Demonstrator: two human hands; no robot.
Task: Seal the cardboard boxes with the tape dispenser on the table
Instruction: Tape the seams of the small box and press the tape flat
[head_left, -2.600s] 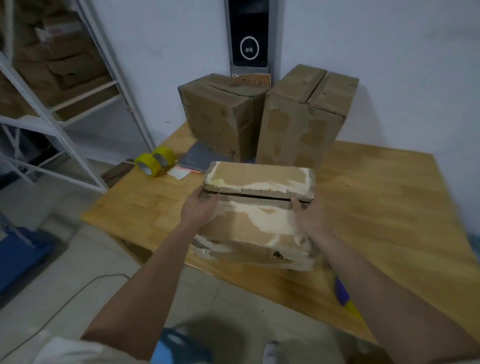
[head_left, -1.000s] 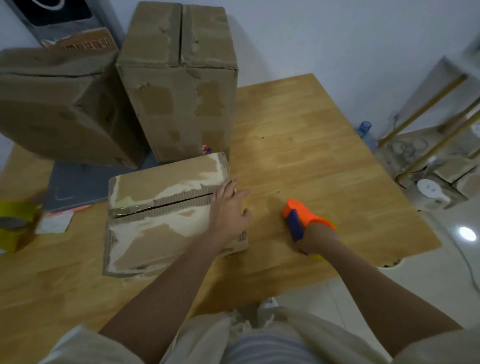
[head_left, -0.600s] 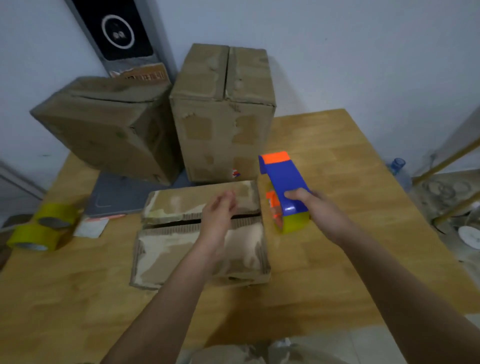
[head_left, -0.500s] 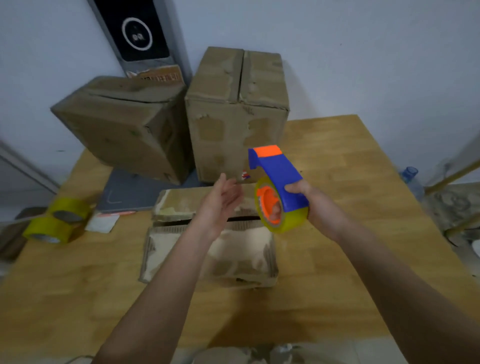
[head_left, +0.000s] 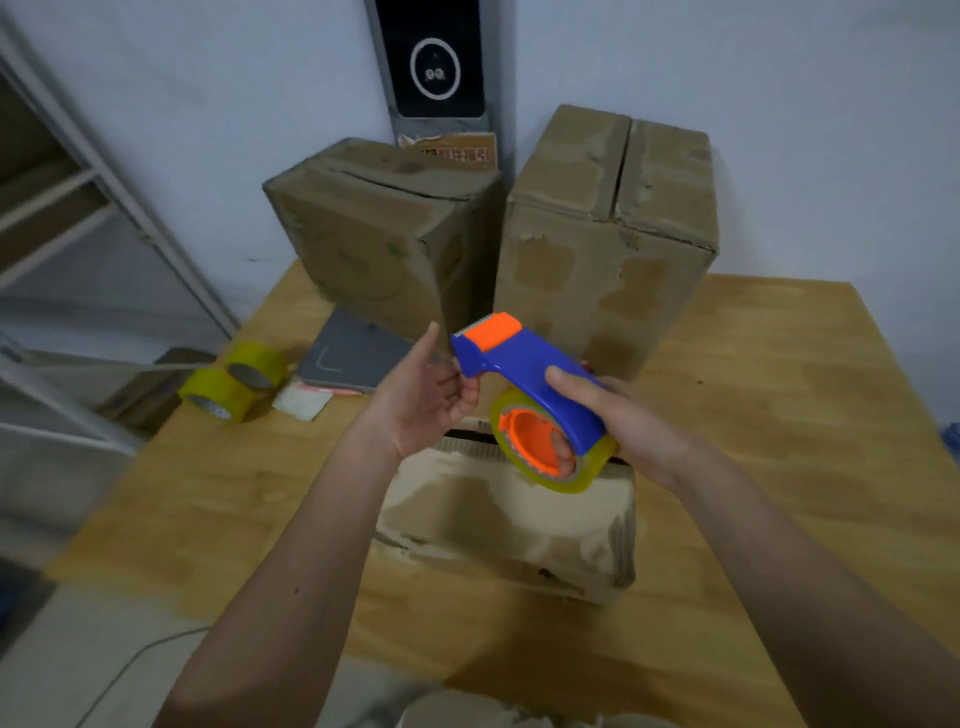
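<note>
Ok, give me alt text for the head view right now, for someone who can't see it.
A person's right hand grips a blue and orange tape dispenser above a worn, low cardboard box on a wooden table, while the left hand reaches for its cutter end. Two taller boxes stand behind, and two yellow tape rolls lie to the left.

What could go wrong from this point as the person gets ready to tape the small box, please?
The left hand sits right beside the serrated cutter on the tape dispenser, so fingers could get nicked. Neither hand steadies the worn small cardboard box, whose flap seam gapes; it may slide or tape crookedly. The right hand holds the dispenser in the air, so loose tape could fold onto itself.
</note>
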